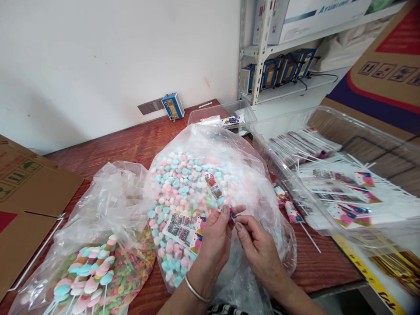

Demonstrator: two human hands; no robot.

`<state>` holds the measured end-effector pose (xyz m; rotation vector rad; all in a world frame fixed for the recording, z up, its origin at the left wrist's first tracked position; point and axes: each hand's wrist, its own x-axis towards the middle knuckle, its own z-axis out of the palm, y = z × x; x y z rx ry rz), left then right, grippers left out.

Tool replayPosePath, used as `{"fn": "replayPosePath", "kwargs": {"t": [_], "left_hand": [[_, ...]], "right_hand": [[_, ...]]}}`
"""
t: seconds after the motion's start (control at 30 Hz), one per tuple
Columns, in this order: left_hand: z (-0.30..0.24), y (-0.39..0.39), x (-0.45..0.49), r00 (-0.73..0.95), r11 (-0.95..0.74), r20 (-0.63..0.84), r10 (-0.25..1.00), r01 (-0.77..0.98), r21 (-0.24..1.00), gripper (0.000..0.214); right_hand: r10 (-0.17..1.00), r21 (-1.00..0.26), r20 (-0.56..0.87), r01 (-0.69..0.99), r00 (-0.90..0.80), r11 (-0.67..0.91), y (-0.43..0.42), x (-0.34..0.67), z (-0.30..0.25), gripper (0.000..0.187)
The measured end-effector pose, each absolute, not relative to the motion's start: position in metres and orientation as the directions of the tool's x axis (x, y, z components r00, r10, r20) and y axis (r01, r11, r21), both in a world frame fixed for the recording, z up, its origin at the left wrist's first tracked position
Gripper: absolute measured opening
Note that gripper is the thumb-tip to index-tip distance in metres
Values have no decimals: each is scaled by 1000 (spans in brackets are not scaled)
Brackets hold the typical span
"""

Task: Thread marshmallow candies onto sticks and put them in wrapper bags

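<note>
My left hand is closed around the lower end of a candy skewer in a printed clear wrapper, which points up and away from me. Close beside it, my right hand is closed in a pinch at the wrapper's gathered end. What sits between the right fingertips is too small to make out. Both hands are above a large clear bag of pastel marshmallow candies. On that bag lies a flat printed wrapper, just left of my left hand.
Candy skewers on white sticks lie on a bag of ring gummies at left. A clear tub of wrappers and sticks stands right. Wrapped skewers lie beside it. Cardboard boxes flank the table; a small plastic tray is behind.
</note>
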<state>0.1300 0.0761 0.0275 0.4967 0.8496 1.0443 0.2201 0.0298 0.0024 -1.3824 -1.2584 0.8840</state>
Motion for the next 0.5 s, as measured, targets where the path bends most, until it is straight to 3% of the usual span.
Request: {"fn": "replayPosePath", "kwargs": {"t": [0.17,0.37,0.5], "left_hand": [[18,62,142,134,400,-400,907,-573,715,36],[11,60,143,94,351,-352,931,-494,796,37],[17,59,137,220,321,-246,944,-437,840,35]], "right_hand": [[975,-1000,17,15,222,14,33,214,4,20],[970,-996,-25,-93,244,-3,37,208,3,29],[951,-877,-229,-469,208,-109,42,209,0,39]]}}
